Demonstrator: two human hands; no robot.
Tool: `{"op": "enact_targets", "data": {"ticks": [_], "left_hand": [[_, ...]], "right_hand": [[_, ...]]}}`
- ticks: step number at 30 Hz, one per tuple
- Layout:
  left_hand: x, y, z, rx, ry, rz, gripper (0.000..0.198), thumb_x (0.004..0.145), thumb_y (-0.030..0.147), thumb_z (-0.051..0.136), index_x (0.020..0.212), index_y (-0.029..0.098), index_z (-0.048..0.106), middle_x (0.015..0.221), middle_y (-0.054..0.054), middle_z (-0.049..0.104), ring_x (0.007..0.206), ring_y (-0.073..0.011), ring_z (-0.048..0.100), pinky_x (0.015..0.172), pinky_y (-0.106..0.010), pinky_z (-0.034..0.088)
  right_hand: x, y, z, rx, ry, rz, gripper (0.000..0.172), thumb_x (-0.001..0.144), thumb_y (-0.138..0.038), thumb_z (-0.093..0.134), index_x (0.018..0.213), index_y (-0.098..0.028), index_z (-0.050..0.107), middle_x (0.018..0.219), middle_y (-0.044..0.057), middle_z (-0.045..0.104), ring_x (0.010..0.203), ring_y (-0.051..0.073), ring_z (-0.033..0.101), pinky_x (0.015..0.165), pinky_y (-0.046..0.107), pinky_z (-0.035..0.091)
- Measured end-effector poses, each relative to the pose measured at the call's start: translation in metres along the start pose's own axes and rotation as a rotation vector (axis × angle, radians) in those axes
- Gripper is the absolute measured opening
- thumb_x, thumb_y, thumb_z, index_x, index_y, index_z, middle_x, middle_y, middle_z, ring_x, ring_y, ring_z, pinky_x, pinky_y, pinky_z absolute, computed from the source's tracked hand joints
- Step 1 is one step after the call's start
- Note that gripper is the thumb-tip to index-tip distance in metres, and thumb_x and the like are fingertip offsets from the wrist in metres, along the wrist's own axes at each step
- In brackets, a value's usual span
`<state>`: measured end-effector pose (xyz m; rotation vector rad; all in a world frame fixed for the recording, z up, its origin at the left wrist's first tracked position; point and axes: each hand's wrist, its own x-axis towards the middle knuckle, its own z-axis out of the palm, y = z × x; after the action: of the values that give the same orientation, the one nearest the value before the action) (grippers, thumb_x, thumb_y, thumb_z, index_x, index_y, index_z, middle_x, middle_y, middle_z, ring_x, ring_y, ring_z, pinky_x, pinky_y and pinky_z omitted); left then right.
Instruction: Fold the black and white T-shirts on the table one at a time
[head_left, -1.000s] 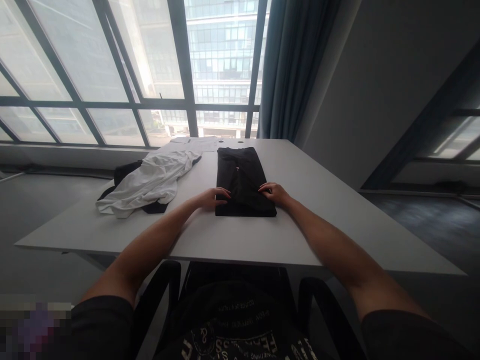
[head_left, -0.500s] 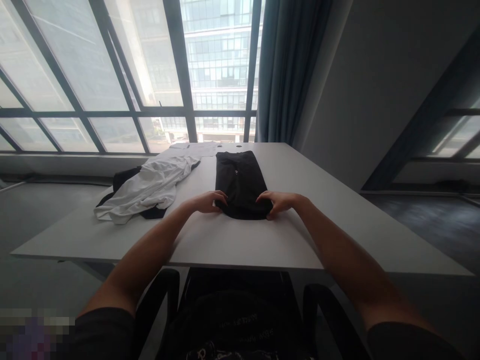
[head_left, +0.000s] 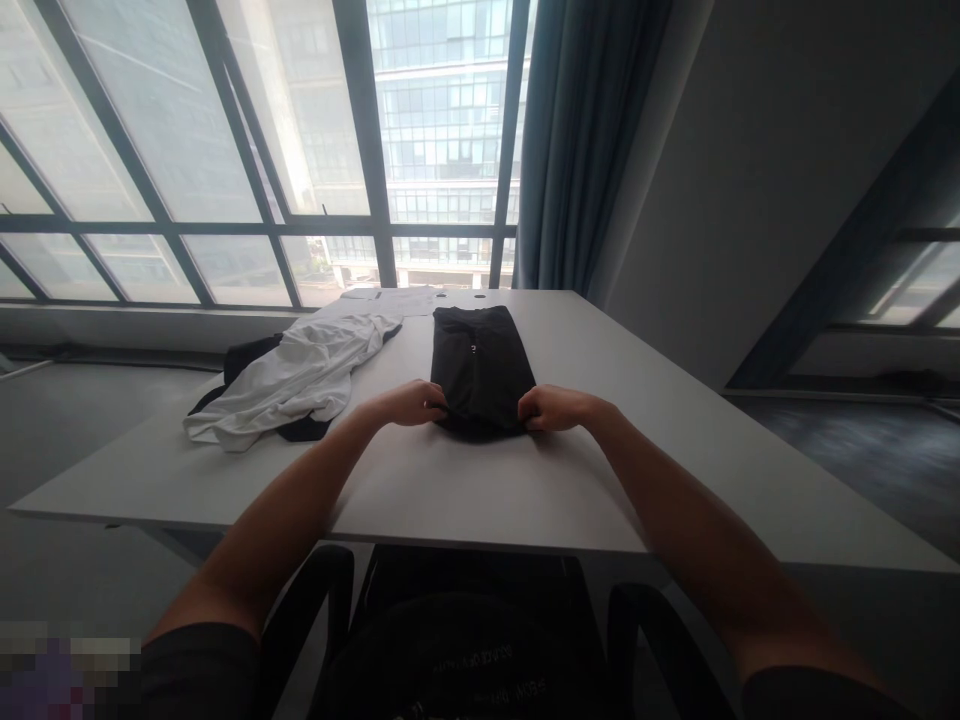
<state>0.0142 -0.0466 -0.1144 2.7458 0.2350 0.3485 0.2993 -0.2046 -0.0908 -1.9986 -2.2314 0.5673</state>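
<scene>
A black folded garment, which looks like a T-shirt (head_left: 480, 365), lies as a neat rectangle on the white table (head_left: 480, 490). A small white mark shows near its middle. My left hand (head_left: 417, 403) is closed on the near left corner of the shirt. At the near right corner, my right hand (head_left: 553, 408) pinches the fabric in the same way. The near edge between both hands is slightly raised and curved. Parts of the fingertips are hidden by the cloth.
To the left, a loose pile of white clothing (head_left: 292, 380) lies over dark clothing (head_left: 304, 429). Pale sheets (head_left: 397, 300) lie at the table's far end. A chair with black armrests (head_left: 637, 600) is at the near edge. Windows and a blue curtain (head_left: 585, 150) stand behind.
My fingers have closed from a looser hold into a tighter pinch on both near corners. The shirt's near edge has lifted slightly. The view has shifted a little.
</scene>
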Motion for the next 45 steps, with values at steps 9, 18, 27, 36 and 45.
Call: {"op": "enact_targets", "data": {"ticks": [9,18,27,36,45], "left_hand": [[-0.005,0.004,-0.010,0.049,0.044,-0.049,0.011,0.071,0.023,0.061,0.078,0.018,0.067,0.082,-0.002,0.065,0.070,-0.0147,0.060,0.066,-0.025,0.049],[-0.003,0.004,0.004,0.066,-0.221,-0.077,0.067,0.061,0.046,0.086,0.122,0.025,0.067,0.116,-0.006,0.062,0.088,-0.0204,0.064,0.073,-0.027,0.051],[-0.002,-0.028,0.009,-0.019,0.066,-0.040,0.026,0.082,0.038,0.064,0.098,0.019,0.072,0.097,-0.007,0.070,0.083,-0.0185,0.063,0.081,-0.030,0.050],[0.001,-0.032,0.013,-0.258,0.299,-0.207,0.031,0.083,0.045,0.058,0.088,0.015,0.064,0.074,-0.001,0.064,0.069,-0.0143,0.057,0.069,-0.026,0.048],[0.000,-0.019,0.004,-0.221,0.213,-0.189,0.029,0.080,0.045,0.061,0.077,0.016,0.064,0.065,0.001,0.061,0.061,-0.0131,0.054,0.058,-0.023,0.043]], "right_hand": [[-0.009,0.023,-0.016,0.254,0.190,-0.068,0.040,0.077,-0.056,0.063,0.082,-0.017,0.068,0.075,0.002,0.063,0.068,0.015,0.055,0.064,0.029,0.043],[0.002,0.004,0.004,0.019,-0.073,0.055,0.076,0.048,-0.049,0.089,0.117,-0.024,0.068,0.117,0.009,0.062,0.100,0.028,0.062,0.080,0.034,0.051],[0.007,0.020,0.003,0.004,0.077,0.030,0.034,0.068,-0.021,0.071,0.102,-0.023,0.074,0.103,0.008,0.070,0.091,0.027,0.065,0.081,0.035,0.050],[0.017,0.050,0.002,0.268,0.294,0.002,0.026,0.083,-0.033,0.056,0.097,-0.016,0.070,0.086,0.005,0.071,0.081,0.021,0.063,0.078,0.031,0.049],[0.012,0.041,-0.001,0.290,0.224,0.016,0.026,0.079,-0.033,0.061,0.096,-0.018,0.074,0.087,0.004,0.072,0.084,0.023,0.063,0.078,0.032,0.049]]}}
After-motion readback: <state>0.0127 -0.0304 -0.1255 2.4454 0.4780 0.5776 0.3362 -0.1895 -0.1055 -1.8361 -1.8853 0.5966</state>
